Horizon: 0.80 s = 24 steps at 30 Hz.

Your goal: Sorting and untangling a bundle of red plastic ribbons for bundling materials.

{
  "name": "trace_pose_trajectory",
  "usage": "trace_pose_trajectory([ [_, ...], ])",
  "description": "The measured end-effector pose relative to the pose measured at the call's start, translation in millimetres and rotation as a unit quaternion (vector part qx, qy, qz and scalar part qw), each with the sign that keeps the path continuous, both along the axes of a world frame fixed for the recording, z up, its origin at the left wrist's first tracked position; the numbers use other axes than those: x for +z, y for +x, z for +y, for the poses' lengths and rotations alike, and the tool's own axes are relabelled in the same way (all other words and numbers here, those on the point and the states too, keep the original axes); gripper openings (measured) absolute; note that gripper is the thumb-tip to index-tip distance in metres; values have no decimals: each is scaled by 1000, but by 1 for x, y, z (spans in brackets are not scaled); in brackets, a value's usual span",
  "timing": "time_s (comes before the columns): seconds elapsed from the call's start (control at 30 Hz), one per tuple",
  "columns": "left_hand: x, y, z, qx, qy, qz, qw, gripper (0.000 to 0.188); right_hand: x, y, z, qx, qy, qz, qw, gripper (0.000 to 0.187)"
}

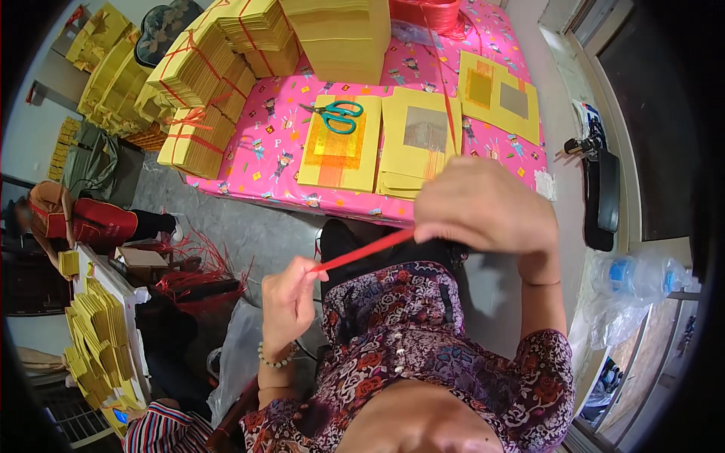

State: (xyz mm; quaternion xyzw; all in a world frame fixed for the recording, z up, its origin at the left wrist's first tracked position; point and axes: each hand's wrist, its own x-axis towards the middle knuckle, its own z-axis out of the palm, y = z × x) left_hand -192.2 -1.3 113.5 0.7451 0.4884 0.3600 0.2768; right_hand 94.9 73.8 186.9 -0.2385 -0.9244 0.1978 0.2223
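Pink printed cloth spans the top centre of the frame, red-tied yellow stacks on its upper-left part, loose yellow sheets near its front edge. Right hand, centre right, motion-blurred, and left hand, lower left of centre, both closed on red strip, stretched straight between them mid-frame. Teal-handled scissors lie on a sheet, upper centre.

On the left of a pink-covered table stand tied yellow paper stacks, with a taller yellow pile at the far middle and a red bundle beyond it to the right. Nearer lie gold-patched paper, grey-patched sheets and, farther right, two overlapping sheets.
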Motion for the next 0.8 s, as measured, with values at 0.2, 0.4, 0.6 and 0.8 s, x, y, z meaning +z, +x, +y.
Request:
trace_pose_trajectory([
  [0.2, -17, 6, 33, -114, 5, 116, 987, 14, -21, -11, -10, -75, -50, -82, 993, 20],
  [0.4, -23, 55, 51, -146, 126, 106, 975, 28, -63, -26, 12, -66, -125, -45, 989, 18],
  [0.6, -37, 46, 59, -103, -155, 18, 982, 16, -75, -6, 46, -71, -143, -97, 982, 25],
  [0.8, -58, 43, 76, -100, -179, 54, 977, 19, -88, 2, 60, -121, -96, -94, 984, 25],
])
